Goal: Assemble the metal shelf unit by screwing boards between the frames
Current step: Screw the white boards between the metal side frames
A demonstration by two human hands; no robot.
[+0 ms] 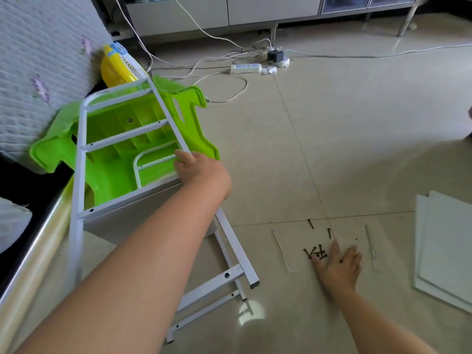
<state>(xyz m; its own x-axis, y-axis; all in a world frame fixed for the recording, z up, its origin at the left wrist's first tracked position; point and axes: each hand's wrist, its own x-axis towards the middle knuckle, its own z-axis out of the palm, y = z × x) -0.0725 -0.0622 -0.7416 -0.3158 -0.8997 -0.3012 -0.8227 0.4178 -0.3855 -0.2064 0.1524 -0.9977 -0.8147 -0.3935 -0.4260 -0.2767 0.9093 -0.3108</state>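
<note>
The white metal ladder-shaped frame (122, 139) leans over the green plastic stool (122, 159) at the left, with the left hand (196, 169) on its right rail. To the right, dark screws (315, 252) lie on the tiled floor (332, 136) beside the right hand (339, 267). The flat white boards (444, 246) lie farther right.

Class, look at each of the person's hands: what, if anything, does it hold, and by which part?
The left hand grips the white metal frame by its long side rail. The right hand holds nothing; it rests open by the screws.
</note>
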